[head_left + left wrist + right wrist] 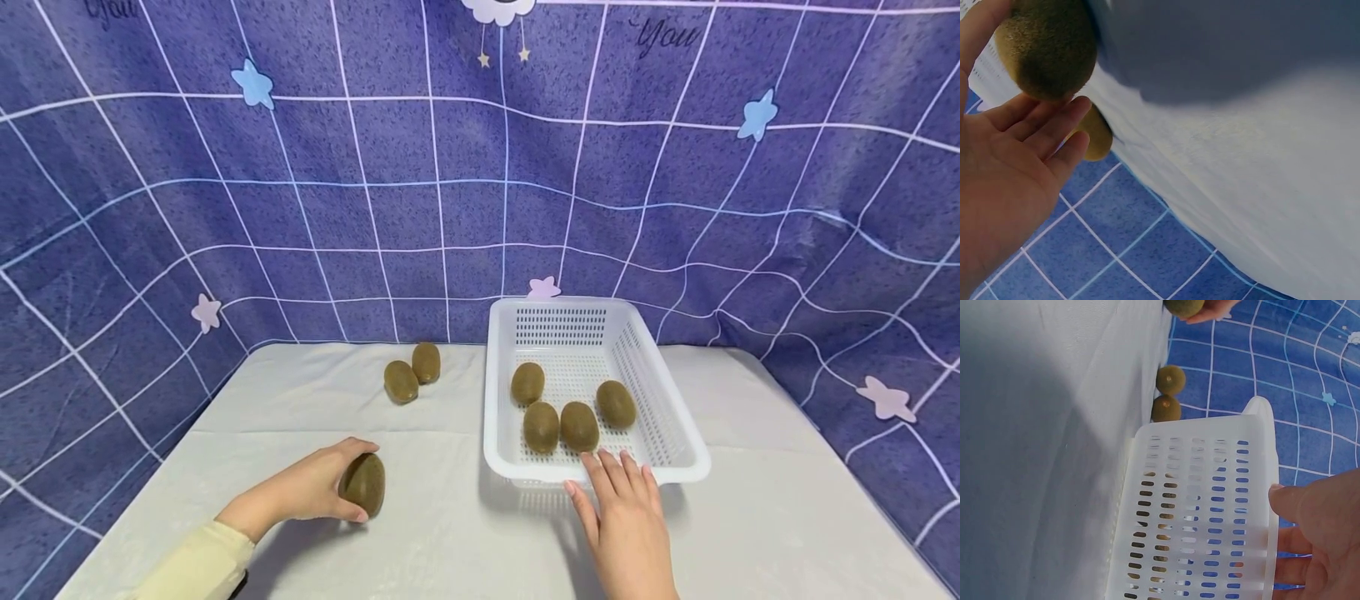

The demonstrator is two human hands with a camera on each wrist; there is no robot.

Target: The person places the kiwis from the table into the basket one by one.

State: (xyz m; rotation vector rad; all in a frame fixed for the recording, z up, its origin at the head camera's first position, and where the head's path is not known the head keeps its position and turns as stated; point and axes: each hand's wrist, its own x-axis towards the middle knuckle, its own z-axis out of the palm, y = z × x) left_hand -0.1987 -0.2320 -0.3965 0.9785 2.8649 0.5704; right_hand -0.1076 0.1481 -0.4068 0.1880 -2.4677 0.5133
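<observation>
Kiwifruit (366,485) is pinched in the left hand (322,485), while the right hand (628,523) lies spread over the basket rim (534,472).

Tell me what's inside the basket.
The basket holds four kiwis, resting on its perforated floor. The right hand's fingertips reach in over the near rim. The floor beneath the kiwis and anything under those fingers stay hidden.
</observation>
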